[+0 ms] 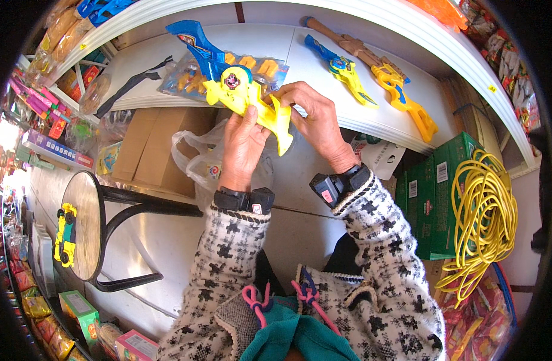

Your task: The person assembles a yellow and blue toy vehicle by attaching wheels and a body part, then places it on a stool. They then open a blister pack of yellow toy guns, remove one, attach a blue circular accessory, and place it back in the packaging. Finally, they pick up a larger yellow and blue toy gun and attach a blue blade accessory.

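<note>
A yellow-and-blue plastic toy [239,89], shaped somewhat like a toy gun, is held tilted above the edge of a white shelf. Its curved blue end points to the upper left, and a round dark emblem sits on the yellow body. My left hand [245,144] grips the yellow body from below, thumb on top. Bent fingers of my right hand [315,114] pinch the toy's forked yellow end; the fingertips are partly hidden behind it. Behind the toy, a clear package of orange pieces [186,79] lies on the shelf.
On the shelf are another blue-and-yellow toy [348,75], a long brown-and-orange toy gun [402,96] and a black strap [131,84]. Below stand a cardboard box [153,144], a plastic bag [195,159], and a stool [86,231] bearing a toy car. Yellow cable [483,210] hangs by green boxes [426,198].
</note>
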Motion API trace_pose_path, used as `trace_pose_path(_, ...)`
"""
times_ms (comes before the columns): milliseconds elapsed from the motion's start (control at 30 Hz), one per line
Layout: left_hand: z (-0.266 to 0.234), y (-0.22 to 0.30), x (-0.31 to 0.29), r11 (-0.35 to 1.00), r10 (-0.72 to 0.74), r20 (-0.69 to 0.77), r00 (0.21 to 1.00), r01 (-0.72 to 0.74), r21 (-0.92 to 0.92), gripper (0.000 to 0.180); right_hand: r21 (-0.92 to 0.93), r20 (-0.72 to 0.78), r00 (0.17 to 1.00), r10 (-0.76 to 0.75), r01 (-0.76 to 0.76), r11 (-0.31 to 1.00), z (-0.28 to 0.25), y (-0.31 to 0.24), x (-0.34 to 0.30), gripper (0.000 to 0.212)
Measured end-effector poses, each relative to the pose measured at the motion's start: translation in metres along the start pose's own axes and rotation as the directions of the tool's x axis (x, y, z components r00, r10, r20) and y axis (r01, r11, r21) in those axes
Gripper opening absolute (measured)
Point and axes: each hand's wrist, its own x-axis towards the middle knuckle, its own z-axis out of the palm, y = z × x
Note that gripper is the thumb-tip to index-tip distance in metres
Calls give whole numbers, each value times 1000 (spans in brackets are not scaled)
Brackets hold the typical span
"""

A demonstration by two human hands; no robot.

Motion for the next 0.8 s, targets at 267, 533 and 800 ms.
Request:
trace_pose_path(267,0,2,-2,1000,6,101,995,-5,-15,46,521,49,924,378,-347,780,-6,-15,8,24)
trace_pose_path(533,-8,1,-2,951,-202,291,935,258,-170,51,610,46,959,279,-247,753,-24,-19,23,20)
trace_pose_path(800,2,-5,-6,939,-263,314,912,317,-135,53,617,-49,927,373,-265,741,-17,-9,21,20)
